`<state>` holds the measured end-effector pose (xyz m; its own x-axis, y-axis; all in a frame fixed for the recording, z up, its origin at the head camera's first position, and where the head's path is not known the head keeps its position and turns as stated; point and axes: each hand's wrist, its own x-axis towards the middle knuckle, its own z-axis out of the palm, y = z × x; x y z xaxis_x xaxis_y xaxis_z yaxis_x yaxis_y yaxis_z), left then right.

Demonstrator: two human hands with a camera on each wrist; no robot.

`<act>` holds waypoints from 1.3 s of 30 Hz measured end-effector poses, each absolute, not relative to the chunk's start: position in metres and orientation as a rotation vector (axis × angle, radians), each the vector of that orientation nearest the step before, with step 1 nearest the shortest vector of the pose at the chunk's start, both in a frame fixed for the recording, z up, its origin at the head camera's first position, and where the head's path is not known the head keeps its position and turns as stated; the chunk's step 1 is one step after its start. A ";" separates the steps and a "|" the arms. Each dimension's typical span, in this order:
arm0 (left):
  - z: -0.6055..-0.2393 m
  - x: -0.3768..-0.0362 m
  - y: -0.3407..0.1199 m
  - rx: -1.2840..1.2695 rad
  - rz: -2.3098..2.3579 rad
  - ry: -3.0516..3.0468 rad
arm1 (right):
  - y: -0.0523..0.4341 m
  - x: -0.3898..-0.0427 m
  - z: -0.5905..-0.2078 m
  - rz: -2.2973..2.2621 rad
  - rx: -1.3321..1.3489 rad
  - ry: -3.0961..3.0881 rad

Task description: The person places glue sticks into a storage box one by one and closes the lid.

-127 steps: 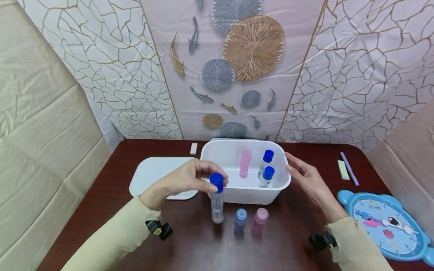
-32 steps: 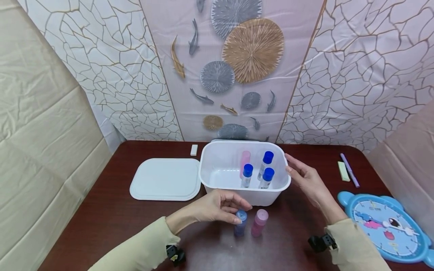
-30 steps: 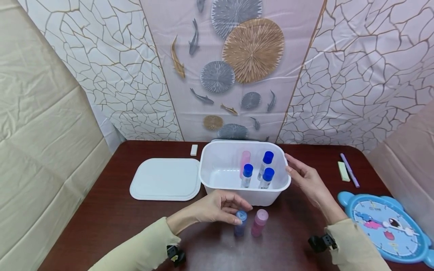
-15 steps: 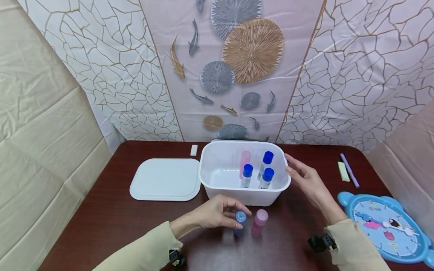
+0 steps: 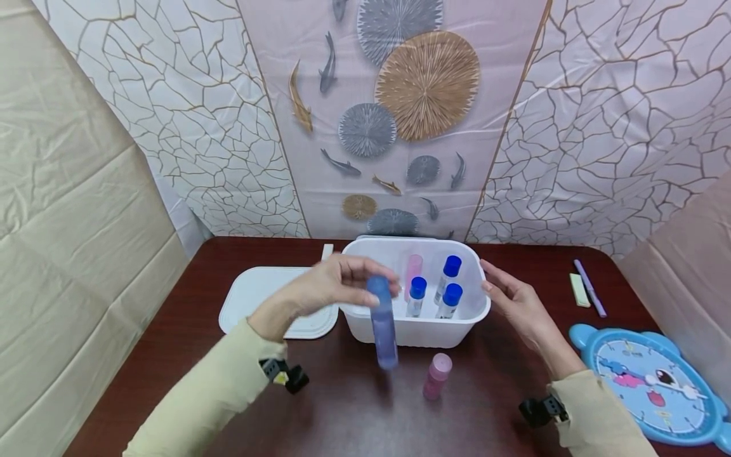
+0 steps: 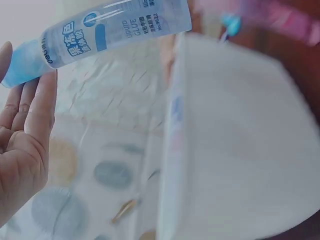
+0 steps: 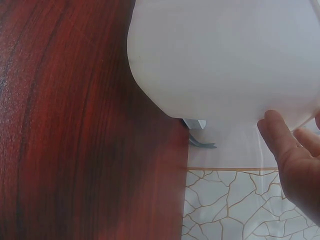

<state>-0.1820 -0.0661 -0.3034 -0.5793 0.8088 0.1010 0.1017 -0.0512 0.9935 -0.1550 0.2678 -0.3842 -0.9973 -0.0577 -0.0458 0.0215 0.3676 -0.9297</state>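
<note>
Blue glue bottle (image 5: 383, 327), held by its cap end in the fingertips of the left hand (image 5: 331, 287) and hanging clear of the counter (image 5: 171, 368), just in front of the near wall of the white tub (image 5: 414, 330). In the left wrist view the bottle (image 6: 107, 31) reads "liquid glue" and lies against the fingers (image 6: 37, 107), with the tub wall (image 6: 240, 150) beside it. Inside the tub stand three blue-capped bottles (image 5: 417, 296) and one pink bottle (image 5: 412, 274). A second pink bottle (image 5: 436, 375) stands alone on the counter, in front of the tub and just right of the held bottle. The right hand (image 5: 514, 304) is flat and relaxed, fingers extended against the tub's right rim; the right wrist view shows its fingertips (image 7: 280, 137) at the tub wall. The white lid (image 5: 257, 298) lies left of the tub. A blue toy clock (image 5: 651, 381), a purple pen (image 5: 588, 284) and a pale eraser (image 5: 578, 287) lie well apart at the right.
</note>
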 end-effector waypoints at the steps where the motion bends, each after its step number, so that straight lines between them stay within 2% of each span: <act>1: -0.298 -0.189 -0.069 0.964 1.706 1.690 | 0.268 -0.155 -0.384 -1.723 -0.027 2.542; 7: -0.292 -0.227 -0.077 0.904 1.733 1.796 | 0.268 -0.154 -0.386 -1.720 -0.032 2.547; 15: -0.329 -0.258 -0.069 0.744 1.648 1.969 | 0.267 -0.153 -0.387 -1.735 -0.043 2.547; 26: -0.349 -0.278 -0.055 0.828 1.391 2.114 | 0.266 -0.154 -0.389 -1.744 -0.043 2.547; 39: -0.348 -0.288 -0.041 0.876 1.126 2.301 | 0.268 -0.154 -0.385 -1.758 -0.052 2.531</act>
